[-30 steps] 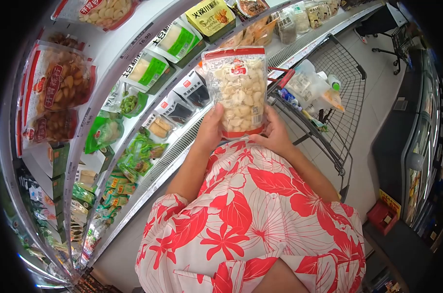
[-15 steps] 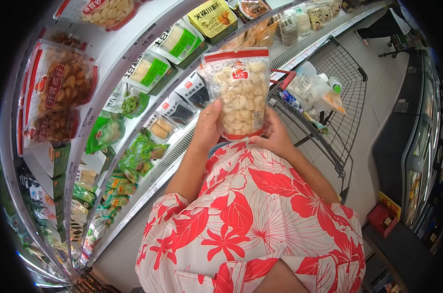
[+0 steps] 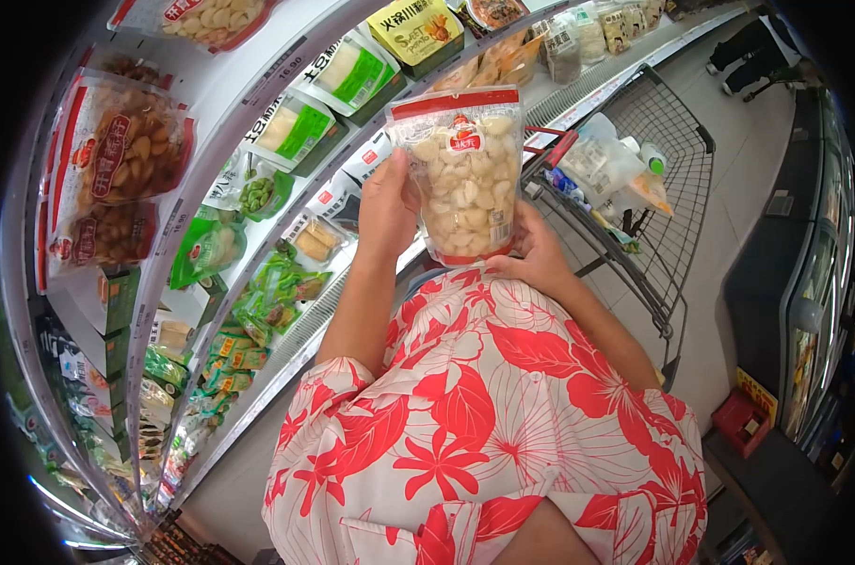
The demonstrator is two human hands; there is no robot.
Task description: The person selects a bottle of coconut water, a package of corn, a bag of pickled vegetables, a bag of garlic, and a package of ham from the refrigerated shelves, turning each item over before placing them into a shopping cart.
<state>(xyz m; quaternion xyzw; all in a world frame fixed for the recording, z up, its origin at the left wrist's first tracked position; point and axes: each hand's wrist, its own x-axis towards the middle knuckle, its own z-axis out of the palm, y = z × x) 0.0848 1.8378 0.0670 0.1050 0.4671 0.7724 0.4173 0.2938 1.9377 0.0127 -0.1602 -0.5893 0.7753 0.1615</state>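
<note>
Upright in front of my chest is a clear pouch of pale, peeled garlic cloves (image 3: 470,193), with a red band along its top and bottom and a red label. My left hand (image 3: 388,202) grips its left side, the thumb lying at the edge and the fingers partly hidden behind. At the lower right corner my right hand (image 3: 539,252) is closed on the pouch, its other fingers behind it.
Refrigerated shelves on the left carry brown pickle pouches (image 3: 117,155), green vegetable packs (image 3: 208,250) and a yellow box (image 3: 413,33). A wire shopping cart (image 3: 686,273) with bagged goods stands at right. Beyond it, a person in dark trousers (image 3: 752,56) stands near a cooler (image 3: 776,301).
My left hand has slid higher along the pouch's left side. The pouch has shifted slightly. In the background, more of the other person's legs shows.
</note>
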